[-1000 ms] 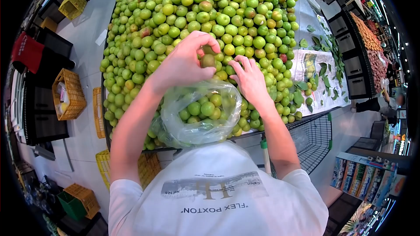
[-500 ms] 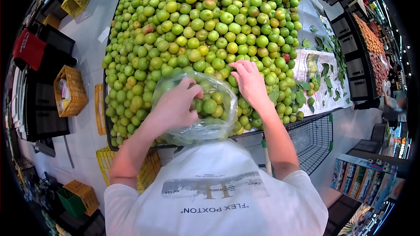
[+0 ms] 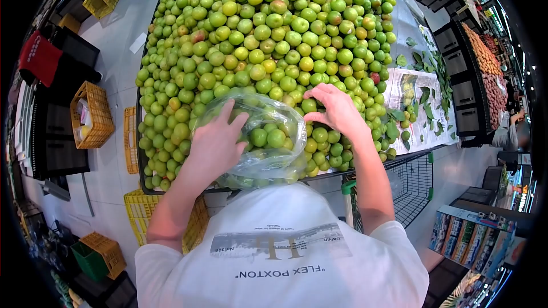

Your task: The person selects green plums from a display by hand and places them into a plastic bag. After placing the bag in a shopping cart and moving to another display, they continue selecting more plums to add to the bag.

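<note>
Green plums point(image 3: 251, 28), some blushed yellow or red, are heaped over the display in front of me. A clear plastic bag point(image 3: 274, 165) with several of them inside lies at the heap's near edge, its mouth facing up. My left hand point(image 3: 217, 140) rests against the left side of the bag with its fingers spread. To the right of the bag, my right hand point(image 3: 339, 111) is over the plums, thumb and fingers apart in a curve. A plum shows near the gap between them; I see no firm grip on it.
Newspaper point(image 3: 422, 100) with loose leaves lies right of the heap. A wire shopping cart point(image 3: 408, 185) stands below the display's right edge. Yellow crates point(image 3: 91, 117) stand on the left, near a person in a red top point(image 3: 40, 57). Boxed goods point(image 3: 471, 236) are at lower right.
My left hand has drawn back slightly to the left with its fingers more spread. The right hand has shifted a little right and down, its thumb and fingers now wider apart.
</note>
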Demonstrator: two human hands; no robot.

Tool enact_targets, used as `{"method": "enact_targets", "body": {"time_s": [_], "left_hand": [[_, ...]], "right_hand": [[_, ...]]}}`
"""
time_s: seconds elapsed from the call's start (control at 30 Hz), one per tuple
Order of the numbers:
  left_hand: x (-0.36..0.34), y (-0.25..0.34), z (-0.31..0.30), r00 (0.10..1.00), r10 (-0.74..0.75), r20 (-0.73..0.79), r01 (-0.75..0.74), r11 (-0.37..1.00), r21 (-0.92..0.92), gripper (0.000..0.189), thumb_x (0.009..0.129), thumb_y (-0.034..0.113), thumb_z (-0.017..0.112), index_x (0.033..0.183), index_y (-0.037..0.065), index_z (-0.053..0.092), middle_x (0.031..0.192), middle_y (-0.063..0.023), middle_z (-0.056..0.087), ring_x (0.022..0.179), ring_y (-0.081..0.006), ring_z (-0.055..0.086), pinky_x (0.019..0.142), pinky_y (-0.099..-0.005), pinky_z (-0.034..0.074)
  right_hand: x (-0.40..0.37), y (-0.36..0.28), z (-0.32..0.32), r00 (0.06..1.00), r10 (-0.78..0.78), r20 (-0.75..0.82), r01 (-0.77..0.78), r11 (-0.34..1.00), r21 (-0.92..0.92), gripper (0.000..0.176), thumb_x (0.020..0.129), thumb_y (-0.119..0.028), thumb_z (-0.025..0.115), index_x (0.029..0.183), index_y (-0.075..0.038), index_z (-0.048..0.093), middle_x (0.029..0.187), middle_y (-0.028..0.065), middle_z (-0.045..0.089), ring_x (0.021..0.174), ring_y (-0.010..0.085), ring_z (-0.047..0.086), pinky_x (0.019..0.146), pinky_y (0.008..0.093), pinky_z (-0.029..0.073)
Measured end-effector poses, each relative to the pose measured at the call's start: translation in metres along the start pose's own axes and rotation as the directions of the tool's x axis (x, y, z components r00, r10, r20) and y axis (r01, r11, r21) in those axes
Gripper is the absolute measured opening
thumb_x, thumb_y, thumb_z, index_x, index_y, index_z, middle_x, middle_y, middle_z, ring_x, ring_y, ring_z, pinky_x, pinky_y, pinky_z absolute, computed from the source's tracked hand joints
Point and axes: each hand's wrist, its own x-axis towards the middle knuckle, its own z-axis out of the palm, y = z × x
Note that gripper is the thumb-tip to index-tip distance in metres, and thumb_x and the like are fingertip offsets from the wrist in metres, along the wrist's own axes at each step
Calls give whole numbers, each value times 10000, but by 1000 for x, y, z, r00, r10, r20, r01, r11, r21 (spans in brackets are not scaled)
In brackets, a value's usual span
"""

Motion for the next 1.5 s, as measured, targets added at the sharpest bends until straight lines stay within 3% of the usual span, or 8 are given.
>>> {"method": "enact_targets", "body": {"time_s": [0.23,0.37,0.47,0.7,0.77,0.9,1.17,1.5], "left_hand": [[-10,-18,-7,896,30,-443,-102,985,-139,486,798,122,810,1254,95,644,1300,-142,626,885,-318,693,764,-409,571],[17,-18,-15,728,63,-683,-90,996,-5,309,830,95,788,1118,44,689,1077,-140,687,802,-314,666,715,-394,548],[34,-36,5,895,-195,-402,58,943,-327,208,861,76,763,1043,12,683,888,-151,686,751,-317,662,697,-404,536],[50,-41,1,838,-178,-516,-60,910,-410,107,901,67,705,982,20,653,841,-194,671,771,-370,673,655,-432,513],[58,-37,-15,918,-222,-329,-17,807,-590,115,930,72,703,966,-24,649,747,-124,664,664,-276,634,644,-320,501],[102,-47,-22,904,-73,-421,-172,840,-514,144,923,86,718,990,-24,655,798,-100,684,693,-269,633,655,-336,505],[216,-55,-7,786,175,-593,-133,985,114,893,764,305,877,1511,146,417,1502,-267,422,1356,-443,456,1104,-514,415],[247,-42,-39,944,75,-322,-53,996,74,990,588,304,961,1399,93,435,1361,-273,490,1181,-466,593,934,-523,539]], "right_hand": [[-2,-33,-23,917,99,-387,5,966,260,416,740,-150,883,1090,-54,681,1044,99,676,977,283,663,859,369,541],[7,-87,-3,954,-221,-203,286,874,392,434,773,-188,862,1152,-102,668,1048,100,655,977,296,661,848,381,554],[16,-107,38,970,-224,-92,242,919,312,454,786,-177,841,1190,-83,657,1152,97,644,1080,320,627,909,419,533],[11,-109,62,939,-280,-198,291,956,27,474,847,-168,776,1281,-63,618,1273,124,617,1177,341,585,1006,449,483],[10,-106,42,949,-259,-180,288,943,164,458,853,-154,768,1280,-72,624,1249,127,623,1144,334,599,984,442,496],[28,-77,13,930,-239,-278,302,929,213,422,863,-109,760,1265,-68,638,1216,134,644,1091,333,630,917,416,537],[151,2,-5,890,-104,-443,75,994,-83,631,858,-142,780,1426,-118,507,1428,180,497,1253,384,559,994,456,530],[192,2,-22,988,21,-156,-46,987,-156,609,761,-181,847,1312,-206,590,1412,207,474,1152,405,635,946,473,558]]}}
